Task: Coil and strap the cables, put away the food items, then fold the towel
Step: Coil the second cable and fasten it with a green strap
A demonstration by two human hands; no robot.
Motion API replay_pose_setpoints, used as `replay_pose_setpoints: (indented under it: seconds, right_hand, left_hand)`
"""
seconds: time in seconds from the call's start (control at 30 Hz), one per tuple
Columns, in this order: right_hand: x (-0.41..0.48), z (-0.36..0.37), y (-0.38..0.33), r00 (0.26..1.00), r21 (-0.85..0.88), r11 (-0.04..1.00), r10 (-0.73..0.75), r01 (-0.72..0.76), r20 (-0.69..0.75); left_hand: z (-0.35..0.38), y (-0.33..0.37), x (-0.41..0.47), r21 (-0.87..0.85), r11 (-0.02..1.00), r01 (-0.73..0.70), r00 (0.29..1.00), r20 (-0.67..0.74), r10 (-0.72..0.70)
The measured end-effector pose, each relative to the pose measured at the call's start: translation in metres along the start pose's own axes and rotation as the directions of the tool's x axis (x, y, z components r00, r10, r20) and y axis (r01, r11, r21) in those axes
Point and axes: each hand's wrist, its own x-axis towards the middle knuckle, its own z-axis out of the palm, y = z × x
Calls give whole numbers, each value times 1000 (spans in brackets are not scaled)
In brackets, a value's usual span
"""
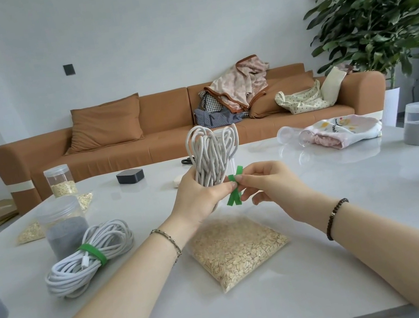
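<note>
standing near upright at the centre of the frame, the coil [213, 152] is gripped at its lower end by the left hand [198, 200], whose fingers are curled round the bunched strands. its loops fan out above the fist, so the long axis runs from bottom to top of the picture. a green strap [233, 199] is set slantwise just right of the bundle's lower end, lying more along the coil than across it. the strap is pinched between thumb and forefinger of the right hand [269, 184], the other fingers being loosely curled with nothing in them. the left thumb appears to be pressed on the strap's upper part, though whether the strap already passes behind the strands cannot be made out.

the coming move is judged to turn on this: the strap must be carried round the bundle crosswise to its long axis, just above the left fist. its free end lies on the right side, so the right hand is the nearer one for the winding, while the coil is best steadied by the left.

a second coil [88, 258], bound with its own green band [93, 253], lies at lower left. a bag of oats [238, 249] lies directly below the hands, and the towel [343, 129] is bunched at upper right.
</note>
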Motion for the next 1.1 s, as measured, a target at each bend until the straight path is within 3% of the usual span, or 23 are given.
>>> replay_pose_setpoints:
  seconds: [0.13, 0.3, 0.47, 0.57, 0.63, 0.77, 0.87, 0.97, 1.1]
  right_hand:
    - [2, 0, 0, 999, 17, 999, 35, -34, -26]
    - [8, -5, 5, 977, 106, 988, 131, -115, -166]
    - [14, -12, 8, 929, 372, 915, 265, -158, -258]
    - [18, -17, 12, 908, 583, 806, 316, -104, -275]
    - [20, -19, 13, 899, 619, 783, 315, -65, -304]
    - [16, -15, 7, 928, 390, 921, 159, -17, -337]
    - [8, 0, 4, 985, 110, 992, -36, 55, -166]
    - [0, 9, 5, 990, -114, 984, -129, 135, 55]
    - [-2, 7, 6, 989, -220, 964, -141, 150, 54]
  left_hand:
    - [0, 4, -1, -8, 1000, -5, 1000, 6, 5]
    - [-3, 9, -3, -84, 996, 27, 999, -22, -29]
    - [-4, 9, -1, -156, 987, 46, 998, -30, -51]
    - [-4, 6, -1, -204, 978, 46, 998, -26, -53]
    - [-3, 6, -1, -222, 974, 49, 998, -35, -58]
    - [-1, 4, 0, -192, 979, 67, 997, -28, -74]
    - [0, 2, 0, -182, 980, 87, 995, -32, -94]
    - [-1, 0, 1, -202, 975, 89, 994, -49, -101]
    - [-4, -1, 3, -233, 964, 129, 983, -98, -155]
